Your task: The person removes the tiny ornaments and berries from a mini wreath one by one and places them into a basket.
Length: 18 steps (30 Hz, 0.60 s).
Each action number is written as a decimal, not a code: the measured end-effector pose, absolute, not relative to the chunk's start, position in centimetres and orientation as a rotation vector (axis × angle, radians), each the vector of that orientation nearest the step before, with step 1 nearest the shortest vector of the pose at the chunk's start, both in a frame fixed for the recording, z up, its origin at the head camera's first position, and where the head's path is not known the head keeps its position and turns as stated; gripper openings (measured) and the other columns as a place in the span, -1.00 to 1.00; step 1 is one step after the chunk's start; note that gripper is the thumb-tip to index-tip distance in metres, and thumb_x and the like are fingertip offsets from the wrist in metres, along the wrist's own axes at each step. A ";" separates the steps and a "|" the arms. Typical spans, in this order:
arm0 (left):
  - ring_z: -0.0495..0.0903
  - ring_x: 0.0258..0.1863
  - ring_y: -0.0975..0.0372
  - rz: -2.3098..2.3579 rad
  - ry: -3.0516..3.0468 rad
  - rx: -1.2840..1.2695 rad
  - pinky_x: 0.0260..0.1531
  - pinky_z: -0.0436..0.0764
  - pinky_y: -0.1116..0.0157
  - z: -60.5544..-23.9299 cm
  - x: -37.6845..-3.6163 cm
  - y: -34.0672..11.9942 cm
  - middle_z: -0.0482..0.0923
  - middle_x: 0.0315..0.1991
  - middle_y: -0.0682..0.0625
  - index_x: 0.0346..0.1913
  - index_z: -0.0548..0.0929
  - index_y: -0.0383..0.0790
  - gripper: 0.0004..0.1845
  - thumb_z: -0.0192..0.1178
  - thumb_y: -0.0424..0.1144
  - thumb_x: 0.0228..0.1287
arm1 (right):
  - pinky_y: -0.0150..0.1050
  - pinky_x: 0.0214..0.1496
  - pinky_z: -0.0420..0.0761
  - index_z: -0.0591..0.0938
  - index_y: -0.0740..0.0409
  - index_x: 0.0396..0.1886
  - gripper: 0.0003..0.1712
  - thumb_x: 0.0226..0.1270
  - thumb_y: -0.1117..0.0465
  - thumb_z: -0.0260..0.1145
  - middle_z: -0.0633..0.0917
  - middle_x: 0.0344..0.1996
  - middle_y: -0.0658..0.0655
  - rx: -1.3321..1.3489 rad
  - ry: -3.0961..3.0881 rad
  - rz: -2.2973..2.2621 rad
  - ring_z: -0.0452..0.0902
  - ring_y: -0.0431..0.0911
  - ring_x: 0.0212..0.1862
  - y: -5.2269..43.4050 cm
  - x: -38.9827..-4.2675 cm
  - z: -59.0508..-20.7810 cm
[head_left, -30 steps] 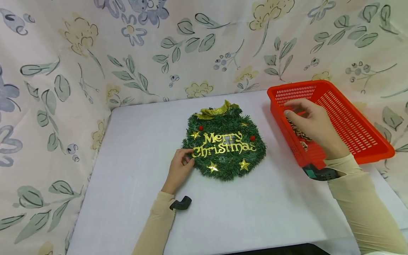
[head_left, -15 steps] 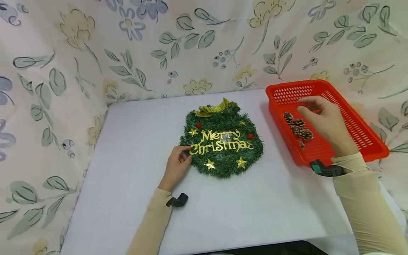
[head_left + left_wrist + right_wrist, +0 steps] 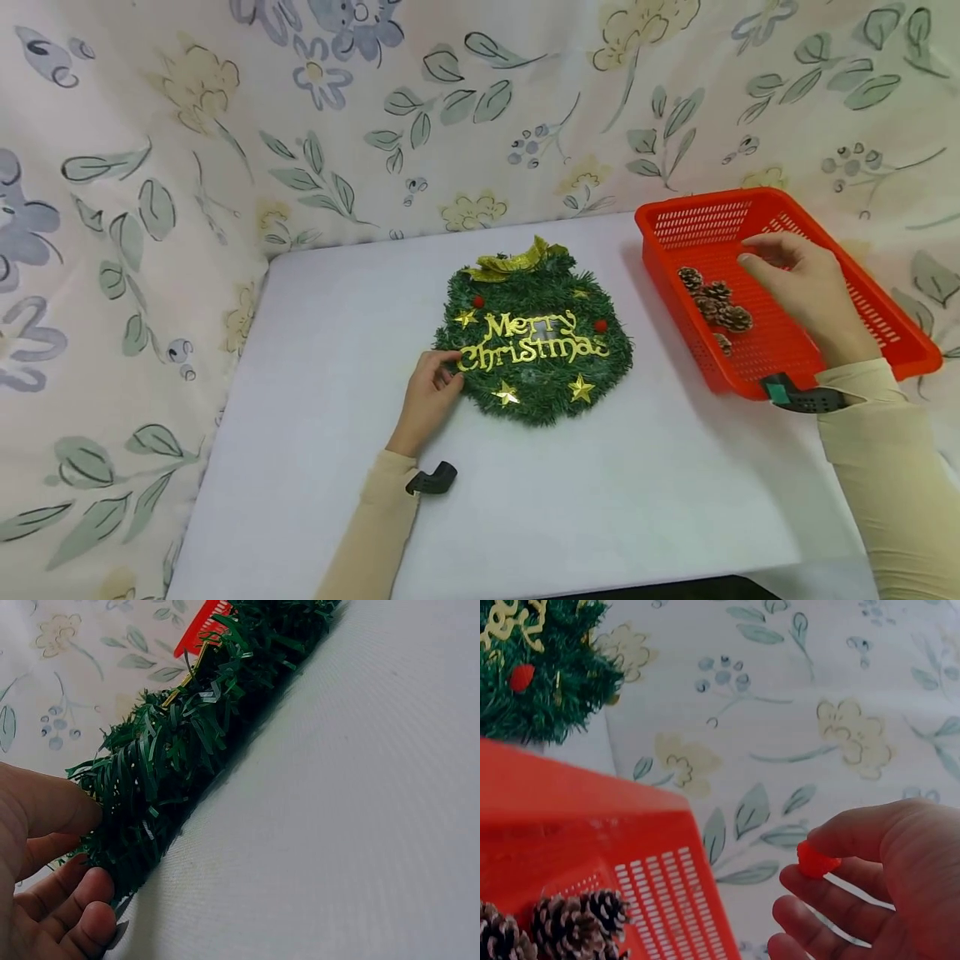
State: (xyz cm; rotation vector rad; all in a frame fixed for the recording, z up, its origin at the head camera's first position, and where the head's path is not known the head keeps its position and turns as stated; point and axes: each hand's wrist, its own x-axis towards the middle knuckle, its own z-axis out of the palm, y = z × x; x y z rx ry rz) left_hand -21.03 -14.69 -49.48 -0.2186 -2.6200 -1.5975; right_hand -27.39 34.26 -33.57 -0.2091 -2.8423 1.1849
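Note:
A green tinsel Christmas wreath (image 3: 543, 392) lies on the table, with gold "Merry Christmas" lettering (image 3: 532, 340), gold stars (image 3: 581, 388) and small red balls (image 3: 601, 326). My left hand (image 3: 429, 400) pinches its left edge, thumb above and fingers at the side, as the left wrist view shows. Over the red plastic basket (image 3: 825, 250), my right hand (image 3: 813, 296) is raised. In the right wrist view, a small red ball (image 3: 816, 860) is pinched between the thumb and fingers; the head view hides it. Several pine cones (image 3: 723, 310) sit along the basket's left side.
The white-covered table (image 3: 315, 350) stretches out to the left and front of the wreath. A flowered cloth (image 3: 480, 125) hangs behind and at the left. A gold bow (image 3: 517, 261) tops the wreath. The basket's near wall rises beside the right wrist.
My right hand has moved rightward above the basket, uncovering the pine cones in the head view. The left hand stays at the wreath's edge, and the wreath keeps its place.

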 end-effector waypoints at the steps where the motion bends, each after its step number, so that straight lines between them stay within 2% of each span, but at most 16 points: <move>1: 0.39 -0.37 0.26 -1.600 -2.621 -0.220 -0.36 0.40 0.37 -49.5 -21.0 -14.6 0.46 0.00 -0.10 0.23 0.60 -0.14 -0.65 0.20 -0.34 0.44 | -0.43 -0.16 0.42 0.51 -0.22 0.37 -0.43 0.47 -0.27 0.16 0.55 0.05 -0.24 -0.221 -2.847 1.188 0.36 -0.21 0.04 34.6 -27.3 -33.7; 4: 0.38 -0.37 0.25 -1.604 -2.614 -0.227 -0.37 0.40 0.36 -49.7 -21.0 -14.5 0.47 0.01 -0.11 0.23 0.60 -0.14 -0.65 0.19 -0.35 0.44 | -0.49 -0.19 0.42 0.49 -0.18 0.40 -0.37 0.46 -0.29 0.14 0.55 0.09 -0.18 -0.248 -2.867 1.180 0.38 -0.20 0.02 35.5 -27.2 -34.2; 10: 0.38 -0.36 0.24 -1.614 -2.606 -0.223 -0.36 0.39 0.36 -49.6 -21.0 -14.4 0.46 0.02 -0.11 0.24 0.59 -0.14 -0.65 0.20 -0.35 0.44 | -0.45 -0.31 0.49 0.50 -0.05 0.35 -0.33 0.44 -0.33 0.13 0.51 -0.13 -0.27 -0.296 -2.898 1.127 0.44 -0.21 -0.15 36.5 -27.5 -34.7; 12: 0.38 -0.36 0.25 -1.618 -2.605 -0.214 -0.36 0.39 0.37 -49.6 -20.9 -14.5 0.46 0.02 -0.10 0.23 0.60 -0.14 -0.65 0.21 -0.35 0.44 | -0.40 -0.35 0.55 0.49 -0.02 0.34 -0.31 0.44 -0.34 0.12 0.52 -0.12 -0.17 -0.310 -2.909 1.122 0.48 -0.23 -0.23 36.8 -27.6 -34.8; 16: 0.38 -0.36 0.28 -1.622 -2.603 -0.208 -0.37 0.39 0.38 -49.6 -20.9 -14.4 0.47 0.04 -0.10 0.23 0.60 -0.14 -0.65 0.21 -0.35 0.43 | -0.29 -0.41 0.64 0.44 0.07 0.38 -0.24 0.44 -0.36 0.09 0.53 0.06 0.18 -0.351 -2.941 1.114 0.51 -0.28 -0.35 37.5 -27.8 -35.2; 18: 0.38 -0.36 0.28 -1.631 -2.593 -0.216 -0.38 0.39 0.38 -49.7 -20.9 -14.2 0.47 0.04 -0.11 0.23 0.60 -0.15 -0.66 0.21 -0.35 0.43 | -0.24 -0.42 0.66 0.40 0.13 0.41 -0.20 0.46 -0.35 0.06 0.49 0.14 0.35 -0.369 -2.959 1.095 0.53 -0.22 -0.37 38.0 -27.8 -35.4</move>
